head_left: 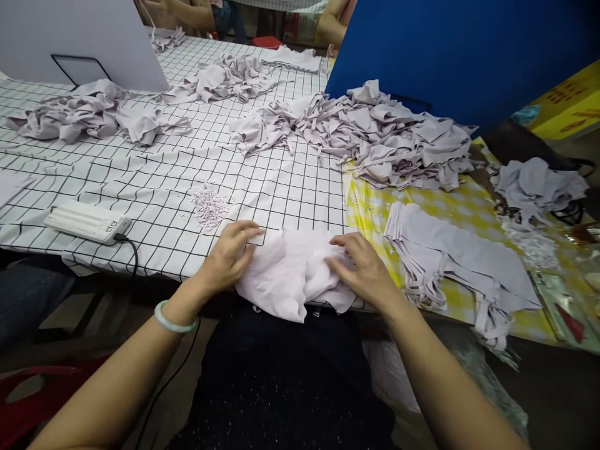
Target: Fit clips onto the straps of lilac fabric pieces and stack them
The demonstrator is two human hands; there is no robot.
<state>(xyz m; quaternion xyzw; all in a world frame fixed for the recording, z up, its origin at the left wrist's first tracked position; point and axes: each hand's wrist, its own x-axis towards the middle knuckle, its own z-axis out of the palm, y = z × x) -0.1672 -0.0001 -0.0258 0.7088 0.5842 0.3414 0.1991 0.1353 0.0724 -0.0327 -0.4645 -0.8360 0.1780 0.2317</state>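
A crumpled pale pinkish-white piece of fabric (285,275) lies at the table's front edge, its lower edge hanging over my lap. At its left side rests my left hand (232,253), thumb and fingers apart and curved against the cloth. My right hand (363,265) is on the fabric's right side, its thumb and fingers also apart. Neither hand visibly pinches the cloth. To the right, a neat stack of similar pale pieces with narrow straps (464,256) lies on a yellow checked cloth (370,206).
Piles of loose pale fabric (394,137) lie before a blue board (450,56); another heap (75,115) lies by a white board (79,37). Small scraps (210,206) and a white corded device (87,221) are on the left. Another person's arm (187,14) shows across the table.
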